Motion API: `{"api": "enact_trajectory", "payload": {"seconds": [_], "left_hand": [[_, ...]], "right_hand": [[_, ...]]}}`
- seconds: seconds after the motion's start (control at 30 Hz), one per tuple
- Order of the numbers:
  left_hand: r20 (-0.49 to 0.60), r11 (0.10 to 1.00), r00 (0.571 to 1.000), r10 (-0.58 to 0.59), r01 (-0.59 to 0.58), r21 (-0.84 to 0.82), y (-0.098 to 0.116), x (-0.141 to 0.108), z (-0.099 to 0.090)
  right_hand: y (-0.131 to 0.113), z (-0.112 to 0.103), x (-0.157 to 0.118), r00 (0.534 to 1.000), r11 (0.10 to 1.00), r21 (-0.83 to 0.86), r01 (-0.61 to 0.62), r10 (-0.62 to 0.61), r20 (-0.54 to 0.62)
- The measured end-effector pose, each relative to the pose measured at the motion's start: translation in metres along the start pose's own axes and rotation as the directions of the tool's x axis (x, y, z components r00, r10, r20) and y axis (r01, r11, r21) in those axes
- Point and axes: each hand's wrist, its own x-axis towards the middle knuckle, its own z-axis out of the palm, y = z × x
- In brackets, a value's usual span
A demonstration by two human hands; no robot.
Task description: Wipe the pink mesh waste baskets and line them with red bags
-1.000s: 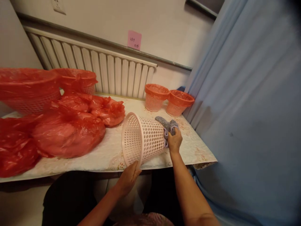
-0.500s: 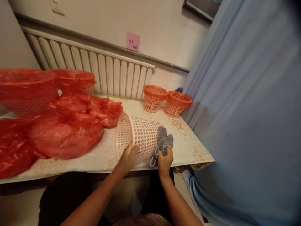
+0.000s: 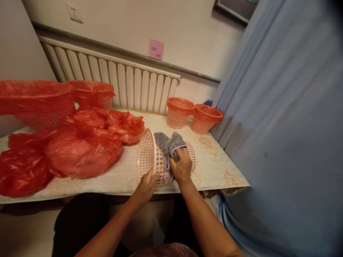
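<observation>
A pale pink perforated plastic basket (image 3: 147, 157) lies on its side on the table, its mouth facing left. Its rim is gripped at the near edge by my left hand (image 3: 148, 184), thumb outside and the other fingers partly hidden. In my right hand (image 3: 182, 166) is a bunched grey cloth (image 3: 164, 143) with a lilac edge, pressed against the basket's outer side. The cloth covers the middle of the basket wall, and the base end shows to the right of my hand.
Filled red plastic bags (image 3: 83, 153) lie on the left of the table (image 3: 219, 167). Behind them stand baskets lined with red bags (image 3: 50, 117). Two small lined baskets (image 3: 177, 117) stand at the back right. A blue curtain (image 3: 281, 142) hangs on the right, a radiator (image 3: 128, 85) behind.
My right hand has moved the grey cloth left along the basket, from its base end to the middle of its side. My left hand keeps its hold on the rim. The view has shifted slightly.
</observation>
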Motion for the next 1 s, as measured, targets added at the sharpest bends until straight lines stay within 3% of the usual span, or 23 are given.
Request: {"api": "enact_trajectory", "payload": {"seconds": [0.17, 0.27, 0.37, 0.43, 0.53, 0.67, 0.73, 0.83, 1.0], "left_hand": [[-0.002, 1.0, 1.0, -0.017, 0.017, -0.013, -0.003, -0.008, 0.005], [0.001, 0.999, 1.0, -0.002, 0.002, -0.036, -0.005, -0.008, 0.005], [0.007, 0.999, 1.0, 0.006, -0.006, -0.054, -0.005, -0.006, 0.004], [0.013, 0.998, 1.0, 0.009, -0.009, -0.059, -0.005, -0.004, 0.002], [0.019, 0.998, 1.0, 0.02, -0.019, -0.064, -0.003, -0.001, 0.001], [0.032, 0.996, 0.998, 0.047, -0.045, -0.078, -0.004, 0.002, 0.001], [0.041, 0.997, 0.997, 0.065, -0.062, -0.056, -0.005, 0.002, 0.001], [0.051, 0.998, 0.997, 0.054, -0.055, 0.02, -0.008, 0.0, 0.001], [0.101, 0.997, 0.993, 0.066, -0.069, 0.028, -0.016, -0.007, 0.002]], "right_hand": [[0.073, -0.007, 0.022, 0.966, 0.956, -0.159, -0.247, 0.231, -0.113], [0.108, -0.015, 0.011, 0.923, 0.917, -0.17, -0.361, 0.326, -0.203], [0.121, -0.019, -0.017, 0.883, 0.895, -0.122, -0.429, 0.387, -0.265], [0.115, -0.015, -0.041, 0.857, 0.883, -0.088, -0.461, 0.417, -0.302], [0.086, -0.003, -0.077, 0.848, 0.892, -0.022, -0.452, 0.421, -0.323], [0.028, 0.01, -0.098, 0.949, 0.971, 0.103, -0.215, 0.233, -0.214], [0.002, 0.01, -0.091, 0.981, 0.982, 0.178, -0.066, 0.096, -0.166], [-0.021, 0.004, -0.064, 0.994, 0.972, 0.221, 0.079, -0.061, -0.087], [-0.034, -0.007, -0.009, 0.996, 0.981, 0.17, 0.092, -0.093, -0.003]]}}
